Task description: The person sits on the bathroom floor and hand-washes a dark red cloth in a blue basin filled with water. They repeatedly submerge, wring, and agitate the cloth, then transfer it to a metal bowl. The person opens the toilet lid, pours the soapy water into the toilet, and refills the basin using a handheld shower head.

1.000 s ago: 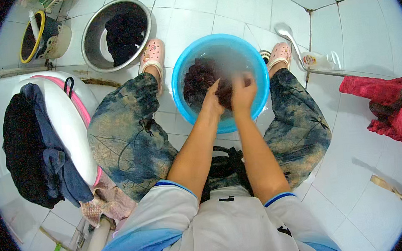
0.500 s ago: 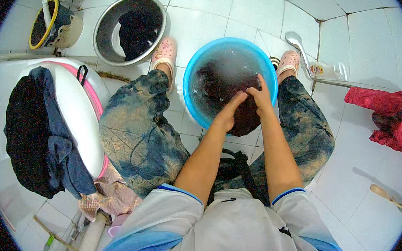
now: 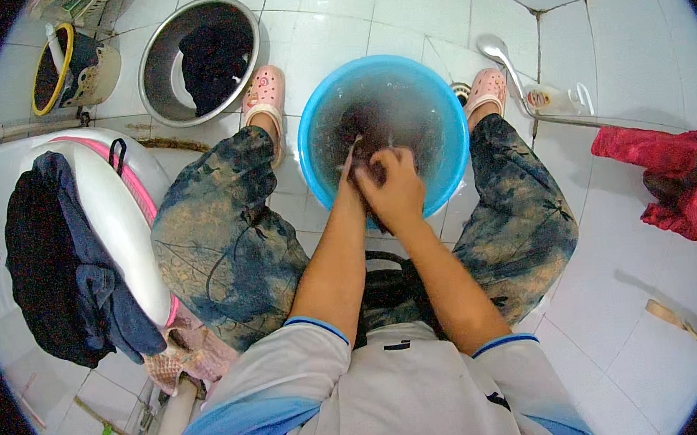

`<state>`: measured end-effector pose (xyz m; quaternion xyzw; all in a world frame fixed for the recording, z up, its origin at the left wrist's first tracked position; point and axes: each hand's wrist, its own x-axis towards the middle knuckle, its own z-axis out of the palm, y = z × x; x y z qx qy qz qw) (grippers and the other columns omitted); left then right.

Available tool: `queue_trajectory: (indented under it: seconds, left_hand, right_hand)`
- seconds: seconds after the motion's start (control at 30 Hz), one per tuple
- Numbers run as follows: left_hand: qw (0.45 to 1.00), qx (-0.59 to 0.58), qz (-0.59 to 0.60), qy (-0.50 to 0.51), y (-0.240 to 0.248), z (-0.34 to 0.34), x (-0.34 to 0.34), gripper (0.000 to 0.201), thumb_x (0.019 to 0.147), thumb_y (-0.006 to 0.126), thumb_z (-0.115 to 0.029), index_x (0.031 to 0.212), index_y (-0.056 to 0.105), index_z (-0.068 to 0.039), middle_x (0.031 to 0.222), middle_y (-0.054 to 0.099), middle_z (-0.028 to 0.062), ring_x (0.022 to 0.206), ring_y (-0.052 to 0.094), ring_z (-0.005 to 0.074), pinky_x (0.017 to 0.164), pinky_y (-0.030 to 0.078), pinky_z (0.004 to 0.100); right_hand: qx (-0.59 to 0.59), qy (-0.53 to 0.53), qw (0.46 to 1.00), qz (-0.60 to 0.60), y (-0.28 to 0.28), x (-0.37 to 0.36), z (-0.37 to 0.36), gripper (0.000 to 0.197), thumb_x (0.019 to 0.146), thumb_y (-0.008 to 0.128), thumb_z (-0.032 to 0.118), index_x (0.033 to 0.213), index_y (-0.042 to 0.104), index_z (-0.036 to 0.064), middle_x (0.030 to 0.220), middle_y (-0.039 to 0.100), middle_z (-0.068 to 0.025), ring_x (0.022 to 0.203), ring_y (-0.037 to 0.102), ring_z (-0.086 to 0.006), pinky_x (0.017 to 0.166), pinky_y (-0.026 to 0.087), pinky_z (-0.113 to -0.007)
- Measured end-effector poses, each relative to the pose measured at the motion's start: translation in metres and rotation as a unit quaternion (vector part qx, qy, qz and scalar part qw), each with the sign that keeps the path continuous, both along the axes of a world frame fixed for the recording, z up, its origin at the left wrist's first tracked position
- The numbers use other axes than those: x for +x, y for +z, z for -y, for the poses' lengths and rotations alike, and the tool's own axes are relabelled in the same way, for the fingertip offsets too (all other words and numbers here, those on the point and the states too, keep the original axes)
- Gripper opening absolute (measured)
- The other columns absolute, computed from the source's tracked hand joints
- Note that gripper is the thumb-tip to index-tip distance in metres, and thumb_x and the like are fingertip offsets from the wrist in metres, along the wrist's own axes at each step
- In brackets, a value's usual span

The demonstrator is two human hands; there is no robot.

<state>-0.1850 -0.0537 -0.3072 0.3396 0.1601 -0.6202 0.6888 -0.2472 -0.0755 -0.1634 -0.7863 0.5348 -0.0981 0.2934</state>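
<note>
A round light-blue basin [image 3: 311,179] stands on the floor between my feet, filled with cloudy, foamy water. Dark wet cloth [image 3: 360,122] lies in it, partly under the surface, with a bit hanging at the near rim. My right hand [image 3: 396,186] is closed over a bunch of this cloth, its fingers curled and knuckles up. Against the cloth's left side, my left hand [image 3: 349,175] shows edge-on, with one digit pointing up and the cloth held between it and the right hand. Most of the left fingers are hidden.
At the far left stands a metal basin [image 3: 153,84] with black cloth. Nearer, dark clothes [image 3: 46,255] hang over a white basin [image 3: 115,231]. A yellow-rimmed bucket [image 3: 96,78] sits behind. On the right are a ladle [image 3: 493,46], a bottle [image 3: 551,101] and red cloth [image 3: 681,185].
My right hand has gone from outstretched fingers to a curled grip and moved down and left. The left hand has turned edge-on and shifted left. The view has moved slightly.
</note>
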Motion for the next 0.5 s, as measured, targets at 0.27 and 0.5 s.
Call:
queue_trajectory:
  seconds: [0.27,0.5]
  left_hand:
    - [0.989,0.133,0.061,-0.007,0.05,0.009,0.002,0.036,0.071,0.066,-0.012,0.105,0.056,-0.006,0.094,0.061,0.0084,0.088,0.06,0.0253,0.079,0.051,0.0407]
    - [0.982,-0.007,0.104,-0.155,0.076,0.0,0.018,0.059,0.065,0.067,-0.01,0.12,0.047,-0.001,0.107,0.057,0.0114,0.097,0.055,0.0267,0.089,0.043,0.0408]
  right_hand:
    - [0.338,-0.236,0.882,0.228,-0.087,-0.098,0.056,0.029,0.086,0.057,0.023,0.109,0.056,0.0049,0.106,0.057,-0.0085,0.101,0.052,-0.0221,0.088,0.04,-0.034]
    - [0.474,-0.308,0.735,0.374,-0.099,-0.09,0.092,0.073,0.084,0.05,0.059,0.131,0.041,0.0044,0.131,0.044,-0.0135,0.116,0.044,-0.0291,0.098,0.035,-0.044]
